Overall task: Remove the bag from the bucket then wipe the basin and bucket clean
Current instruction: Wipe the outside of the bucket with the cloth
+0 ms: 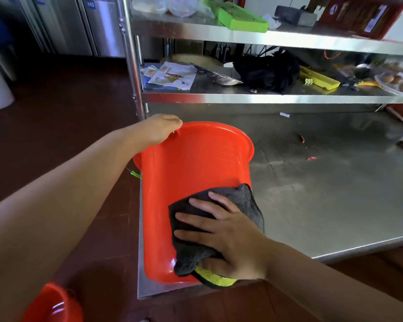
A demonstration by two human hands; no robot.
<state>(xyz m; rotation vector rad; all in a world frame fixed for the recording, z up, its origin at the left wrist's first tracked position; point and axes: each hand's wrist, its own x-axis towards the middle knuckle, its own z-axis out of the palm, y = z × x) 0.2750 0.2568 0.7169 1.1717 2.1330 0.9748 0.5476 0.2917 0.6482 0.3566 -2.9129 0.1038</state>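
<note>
- Head view: a steel table [335,194] fills the right side, its top dull, scuffed and smeared, with a few small red scraps lying on it. Above its back edge two steel shelves [265,98] carry clutter: papers, a black bag [270,70], a green tray [240,18], a yellow box and a plate of round brown food.
- The floor [56,101] is dark reddish brown; steel cabinet doors stand at the far left.
- One orange bucket [191,173] lies tipped on its side at the table's near left corner, its mouth facing away toward the shelves. Its plastic is glossy, with faint rings near the rim.
- The left hand [158,131] rests on the far rim; its fingers curve over the edge out of sight, so I cannot tell how they grip.
- The right hand [223,231] presses one dark grey cloth [240,201] with a yellow underside against the bucket's side near its base, fingers spread flat on top and the thumb tucked round the cloth's lower fold.
- One orange basin [54,305] shows at the bottom left, partly cut off.
</note>
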